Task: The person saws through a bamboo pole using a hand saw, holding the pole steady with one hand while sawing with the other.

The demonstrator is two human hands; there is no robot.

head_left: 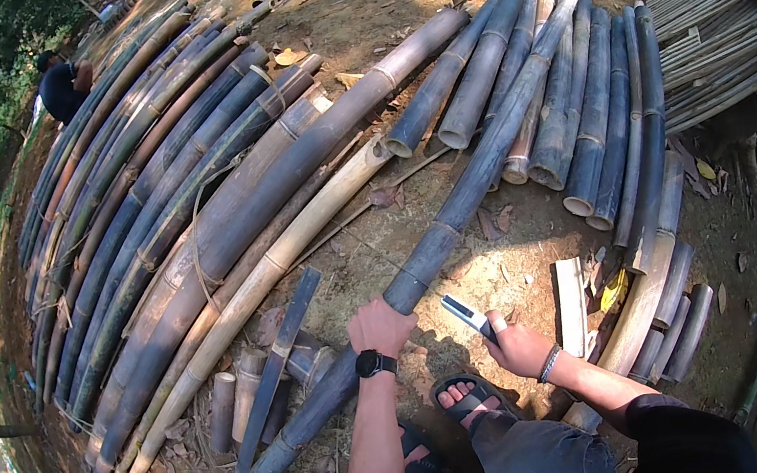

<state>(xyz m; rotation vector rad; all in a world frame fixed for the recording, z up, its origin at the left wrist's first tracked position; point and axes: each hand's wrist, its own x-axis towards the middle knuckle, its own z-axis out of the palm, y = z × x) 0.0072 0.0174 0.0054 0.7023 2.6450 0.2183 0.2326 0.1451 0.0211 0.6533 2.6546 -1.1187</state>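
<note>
A slat (pixel 278 366) slants just left of my left hand (pixel 381 327), which is clasped on a pole (pixel 440 239) running out past both sides of my palm. Right of that grip, a tool (pixel 467 314) juts from my clenched right hand (pixel 521 349); just beyond lies a split piece (pixel 571 305).

The left hand (pixel 381 326) was curled, back upward, at the end of an outstretched left forearm (pixel 376 445); the right hand (pixel 523 350) was clenched, the right forearm (pixel 592 385) slanting from the lower right.
</note>
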